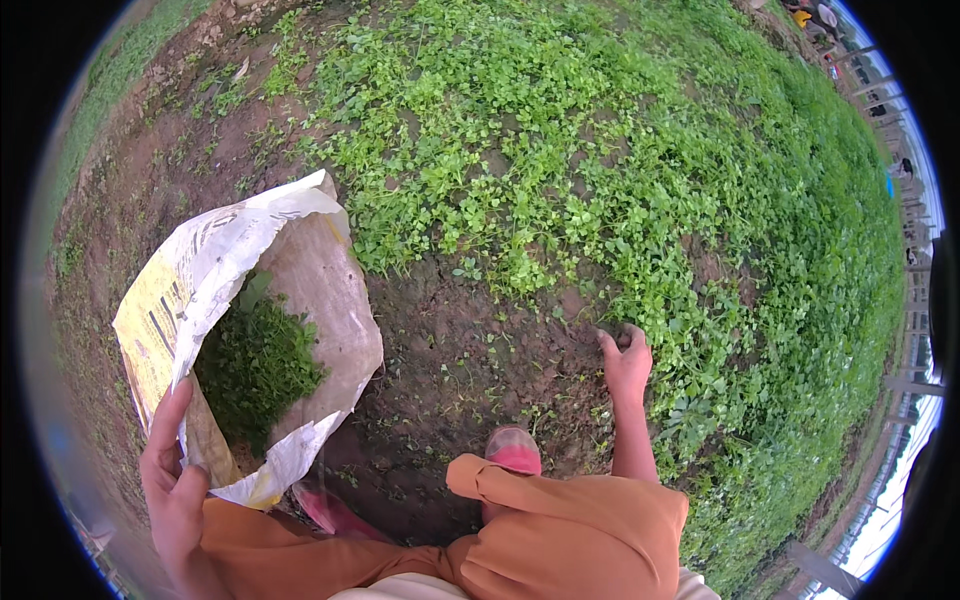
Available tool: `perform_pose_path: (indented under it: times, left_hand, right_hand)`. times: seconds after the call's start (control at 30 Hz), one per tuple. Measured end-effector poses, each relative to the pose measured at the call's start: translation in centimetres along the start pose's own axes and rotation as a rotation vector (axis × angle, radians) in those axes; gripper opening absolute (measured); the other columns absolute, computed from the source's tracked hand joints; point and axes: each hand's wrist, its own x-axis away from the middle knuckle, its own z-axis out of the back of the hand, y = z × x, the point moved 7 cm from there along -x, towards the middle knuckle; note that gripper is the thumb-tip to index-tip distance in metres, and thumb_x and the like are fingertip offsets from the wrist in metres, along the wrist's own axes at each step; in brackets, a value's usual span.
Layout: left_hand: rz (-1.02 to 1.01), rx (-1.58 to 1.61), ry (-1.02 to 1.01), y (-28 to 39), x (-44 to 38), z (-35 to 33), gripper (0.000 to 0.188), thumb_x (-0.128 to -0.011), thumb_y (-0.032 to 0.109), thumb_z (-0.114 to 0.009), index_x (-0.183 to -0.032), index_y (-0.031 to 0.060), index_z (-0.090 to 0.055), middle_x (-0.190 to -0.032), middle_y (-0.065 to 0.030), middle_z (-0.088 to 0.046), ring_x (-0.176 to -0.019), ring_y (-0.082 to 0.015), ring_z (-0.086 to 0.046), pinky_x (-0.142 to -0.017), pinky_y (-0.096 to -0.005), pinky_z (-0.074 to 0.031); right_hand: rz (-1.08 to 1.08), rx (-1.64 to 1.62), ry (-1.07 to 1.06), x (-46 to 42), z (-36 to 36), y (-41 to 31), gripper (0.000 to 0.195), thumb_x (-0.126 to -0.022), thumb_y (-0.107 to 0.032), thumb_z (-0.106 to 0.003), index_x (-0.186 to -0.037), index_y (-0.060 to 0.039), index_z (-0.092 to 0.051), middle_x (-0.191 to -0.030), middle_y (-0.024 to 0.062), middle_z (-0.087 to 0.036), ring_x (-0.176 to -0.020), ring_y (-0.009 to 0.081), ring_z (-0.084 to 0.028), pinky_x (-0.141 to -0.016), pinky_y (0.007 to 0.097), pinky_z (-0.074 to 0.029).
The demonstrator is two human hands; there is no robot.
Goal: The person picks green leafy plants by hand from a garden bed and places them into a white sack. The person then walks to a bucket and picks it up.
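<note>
My left hand (174,472) grips the near-left rim of a woven plastic sack (330,300), white and yellow with printing on its outside. The sack's mouth gapes toward me, and a heap of cut or pulled leafy greens (266,367) lies inside. Over to the right, my right hand (627,366) is down at the soil, its thumb and fingers curled at the edge of a dense patch of low green leafy plants (525,165). Whether anything sits between those fingertips is hard to make out.
Bare damp soil (457,352) with scattered small sprigs lies between the sack and my right hand. My pink shoe (517,454) shows below, near my orange garment (570,532). Posts (911,386) line the far right edge, and people (814,19) appear at the top right.
</note>
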Motion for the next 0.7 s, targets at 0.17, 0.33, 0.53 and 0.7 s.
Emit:
perform_pose_path:
  times: [0.17,0.33,0.53,0.7]
  left_hand:
    - [0.055,0.04,-0.02,-0.9,-0.9,-0.4,0.073,-0.065,-0.008,-0.037,-0.138,-0.0073,-0.04,-0.143,-0.0147,-0.042,-0.138,-0.0202,-0.032,-0.113,-0.0302,-0.019]
    - [0.05,-0.007,-0.008,-0.7,-0.4,-0.2,0.073,-0.066,-0.008,-0.037,-0.138,-0.0072,-0.04,-0.143,-0.0147,-0.041,-0.138,-0.0202,-0.032,-0.114,-0.0308,-0.018]
    - [0.045,0.011,-0.045,-0.9,-0.8,-0.5,0.074,-0.065,-0.007,-0.037,-0.138,-0.0071,-0.039,-0.143,-0.0147,-0.042,-0.138,-0.0198,-0.032,-0.113,-0.0306,-0.018]
    - [0.045,0.033,-0.056,-0.6,-0.8,-0.8,0.075,-0.064,-0.008,-0.037,-0.139,-0.0067,-0.04,-0.143,-0.0148,-0.042,-0.138,-0.0201,-0.031,-0.113,-0.0298,-0.017]
  right_hand:
    - [0.353,0.188,0.027,-2.3,-1.9,-1.8,0.031,-0.079,-0.023,-0.072,-0.1,-0.0035,-0.061,-0.086,0.0125,-0.057,-0.077,0.0317,-0.059,-0.071,0.0424,-0.048]
    - [0.077,-0.183,-0.06,-3.5,-1.7,0.1,0.024,-0.081,-0.017,-0.069,-0.088,0.0028,-0.058,-0.079,0.018,-0.059,-0.073,0.0336,-0.06,-0.067,0.0397,-0.048]
    - [0.349,0.105,-0.023,-3.9,-3.0,-4.0,0.027,-0.082,-0.021,-0.068,-0.101,-0.0048,-0.058,-0.086,0.0182,-0.06,-0.079,0.0379,-0.061,-0.069,0.045,-0.049]
    - [0.237,-0.211,-0.277,-4.8,-3.7,-5.3,0.024,-0.083,-0.015,-0.066,-0.102,-0.0014,-0.057,-0.096,0.0205,-0.063,-0.08,0.0355,-0.062,-0.071,0.0426,-0.049]
